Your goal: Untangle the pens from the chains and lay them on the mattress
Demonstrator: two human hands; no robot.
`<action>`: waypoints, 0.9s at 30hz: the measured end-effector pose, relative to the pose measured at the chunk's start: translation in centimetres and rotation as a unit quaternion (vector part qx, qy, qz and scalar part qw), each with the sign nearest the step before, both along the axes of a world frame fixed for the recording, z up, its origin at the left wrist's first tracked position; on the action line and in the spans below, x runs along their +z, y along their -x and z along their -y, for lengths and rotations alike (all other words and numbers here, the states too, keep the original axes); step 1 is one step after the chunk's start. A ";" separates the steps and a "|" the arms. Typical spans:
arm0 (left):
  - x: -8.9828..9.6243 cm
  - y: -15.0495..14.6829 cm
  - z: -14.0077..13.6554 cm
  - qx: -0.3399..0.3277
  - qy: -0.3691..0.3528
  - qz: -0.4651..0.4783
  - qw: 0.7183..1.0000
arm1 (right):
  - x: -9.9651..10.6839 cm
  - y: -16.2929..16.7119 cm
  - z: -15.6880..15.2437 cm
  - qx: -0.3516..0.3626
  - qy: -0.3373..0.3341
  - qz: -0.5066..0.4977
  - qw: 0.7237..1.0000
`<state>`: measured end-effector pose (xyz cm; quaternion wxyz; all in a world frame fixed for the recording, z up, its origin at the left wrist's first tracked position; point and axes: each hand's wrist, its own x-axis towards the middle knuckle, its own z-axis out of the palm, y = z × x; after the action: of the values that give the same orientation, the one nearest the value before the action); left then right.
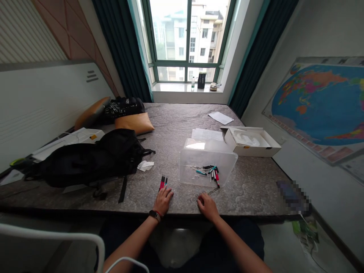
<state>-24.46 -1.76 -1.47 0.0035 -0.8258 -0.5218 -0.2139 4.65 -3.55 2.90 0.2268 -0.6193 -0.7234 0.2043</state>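
Note:
My left hand, with a watch at the wrist, lies with its fingers stretched out on the mattress surface. Its fingertips are at the near ends of a small row of pens, red and dark, lying side by side. They partly cover the pens, and whether they press on them I cannot tell. My right hand rests to the right with its fingers curled in, and nothing shows in it. Just beyond it stands a clear plastic box. Several loose pens, black, white, teal and red, lie inside the box.
A black backpack and a crumpled tissue lie left. Behind the clear box are papers and an open white carton. A tan cushion lies farther back. The mattress edge runs just before me.

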 end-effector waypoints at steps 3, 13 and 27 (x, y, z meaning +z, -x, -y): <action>0.0 0.0 -0.2 -0.001 -0.003 -0.006 1.000 | 0.2 -1.3 1.1 0.024 0.041 -0.039 0.998; 0.5 -3.2 -1.4 -0.123 0.046 -0.021 0.991 | 0.1 -3.1 0.3 0.030 0.106 -0.012 0.994; 2.4 -7.1 -0.2 -0.013 0.063 0.119 0.991 | 5.3 -1.9 -14.3 -0.028 0.054 0.205 0.977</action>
<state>-17.40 -1.55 0.89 -0.1138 -0.7995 -0.5204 -0.2774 6.57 10.78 8.17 0.0450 -0.6793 -0.7248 0.1056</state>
